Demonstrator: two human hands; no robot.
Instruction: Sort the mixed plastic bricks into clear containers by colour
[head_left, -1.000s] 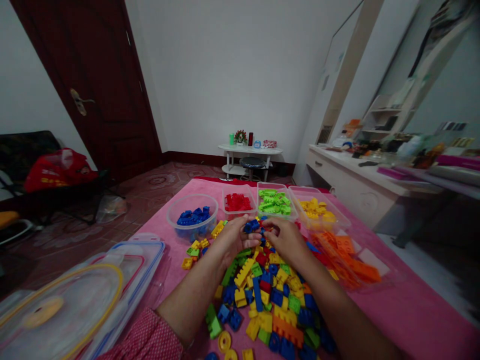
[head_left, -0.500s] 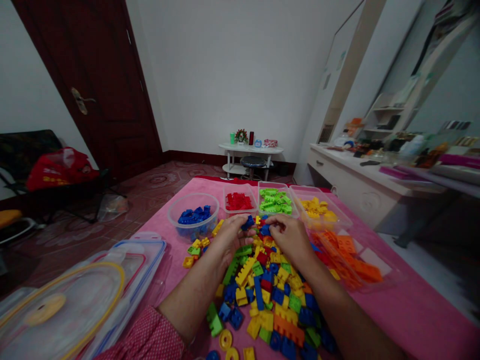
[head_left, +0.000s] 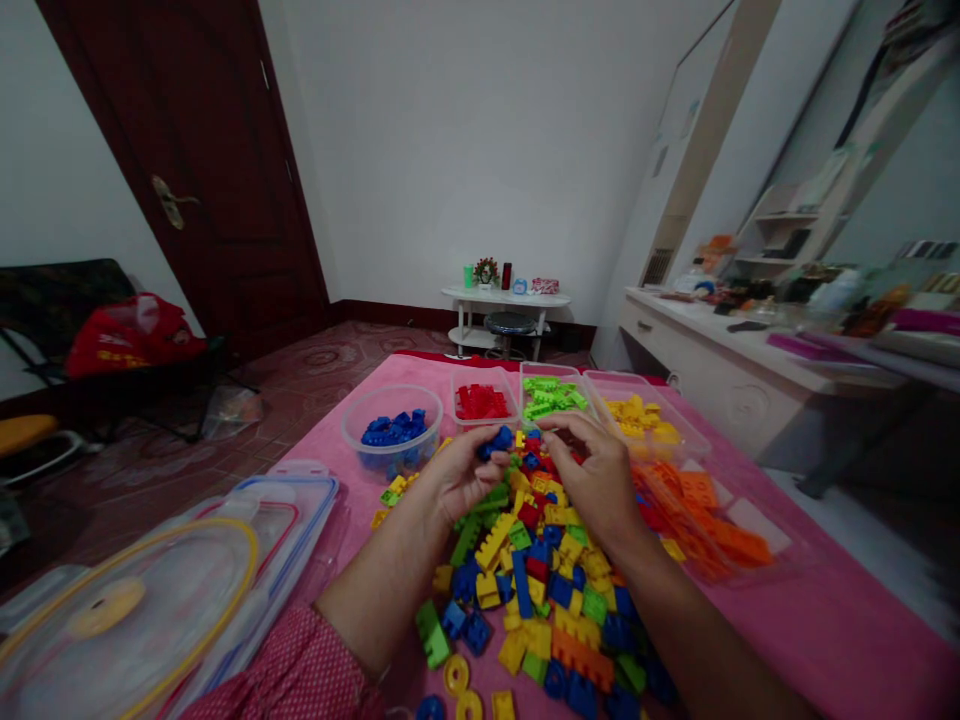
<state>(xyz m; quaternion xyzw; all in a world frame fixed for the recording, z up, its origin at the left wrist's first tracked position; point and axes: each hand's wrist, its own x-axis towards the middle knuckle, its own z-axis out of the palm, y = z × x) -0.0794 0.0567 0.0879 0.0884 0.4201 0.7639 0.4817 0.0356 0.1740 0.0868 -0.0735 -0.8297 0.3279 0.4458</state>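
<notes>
A heap of mixed coloured bricks [head_left: 540, 580] lies on the pink cloth [head_left: 810, 620] in front of me. My left hand [head_left: 457, 475] is raised over the heap's far end, its fingers pinched on a blue brick [head_left: 495, 441]. My right hand [head_left: 596, 475] hovers beside it with fingers curled over the heap; what it holds, if anything, is hidden. Beyond the hands stand a round bowl of blue bricks [head_left: 391, 432], a tub of red bricks [head_left: 481, 402], a tub of green bricks [head_left: 551, 395] and a tub of yellow bricks [head_left: 637, 415].
An orange-brick tray [head_left: 705, 520] lies to the right. Clear lids [head_left: 150, 590] are stacked at the near left. A white dresser [head_left: 720, 370] stands on the right, a small white table [head_left: 506, 300] by the far wall, a dark door [head_left: 187, 170] at left.
Both hands have lifted slightly from the heap. My left hand now holds a blue brick up at its fingertips, and the view has shifted a little to the left.
</notes>
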